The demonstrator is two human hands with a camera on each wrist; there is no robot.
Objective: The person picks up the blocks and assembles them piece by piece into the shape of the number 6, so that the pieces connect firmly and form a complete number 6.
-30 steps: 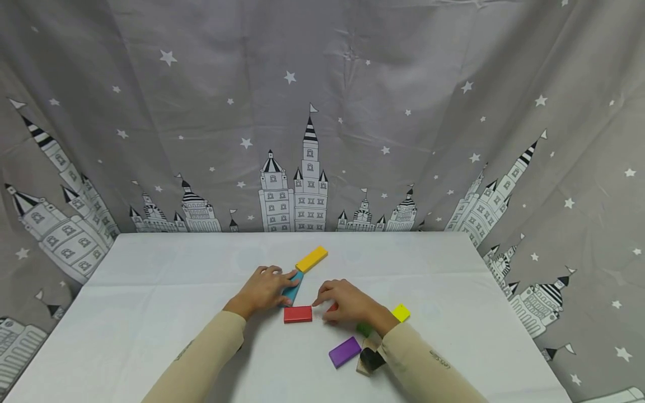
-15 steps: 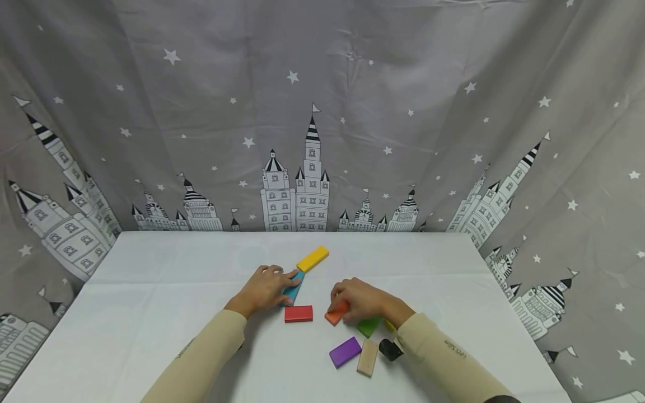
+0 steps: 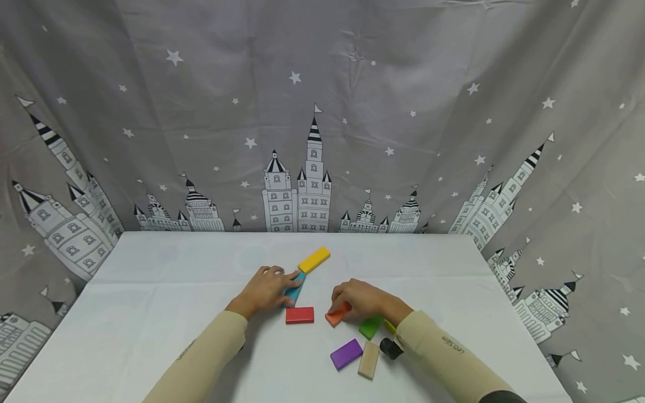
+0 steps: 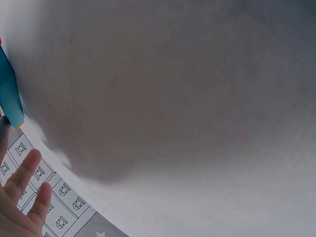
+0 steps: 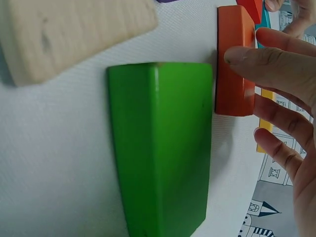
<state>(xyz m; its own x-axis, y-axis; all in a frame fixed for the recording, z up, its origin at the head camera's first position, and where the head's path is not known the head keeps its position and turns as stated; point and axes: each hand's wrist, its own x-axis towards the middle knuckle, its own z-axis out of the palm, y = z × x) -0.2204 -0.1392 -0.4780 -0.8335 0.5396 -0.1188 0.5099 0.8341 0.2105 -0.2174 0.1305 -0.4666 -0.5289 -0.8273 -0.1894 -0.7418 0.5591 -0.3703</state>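
Observation:
Left of centre in the head view, my left hand holds a blue block by its ends, the index finger at the far end and the thumb at the near one. In the left wrist view the blue block shows at the left edge, other fingers spread beside it. My right hand grips an orange block, which it partly covers. The right wrist view has the thumb on one side of the orange block and fingers on the other. A red block lies between the hands.
A yellow-orange block adjoins the blue block's far end. By my right wrist lie a green block and a mostly hidden yellow block. Purple and plain wood blocks lie nearer. A patterned grey curtain hangs behind the white table.
My right hand has moved right, away from the red block, and now grips the orange block beside the green one. The left hand stays on the blue block.

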